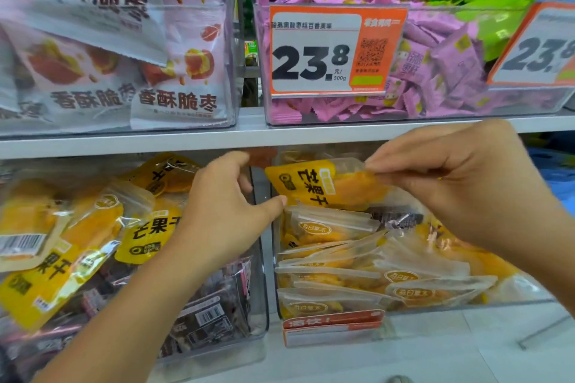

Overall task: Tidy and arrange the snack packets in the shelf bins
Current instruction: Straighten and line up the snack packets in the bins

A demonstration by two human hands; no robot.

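My right hand (460, 186) pinches the top edge of a yellow dried-mango packet (314, 185) and holds it above the lower right clear bin (513, 295), which is filled with a row of similar mango packets (342, 261). My left hand (227, 211) reaches over the wall between the two lower bins, fingers loosely curled, its thumb tip touching the held packet's lower left corner. The lower left bin (259, 317) holds mixed yellow mango packets (93, 227) on top of dark packets (205, 317).
On the upper shelf (124, 141), a left bin holds pink jujube bags (180, 78); a right bin holds small pink packets (448, 68) and green packets (485, 6) behind an orange 23.8 price tag (333, 50). A red label (333, 325) sits below the lower right bin.
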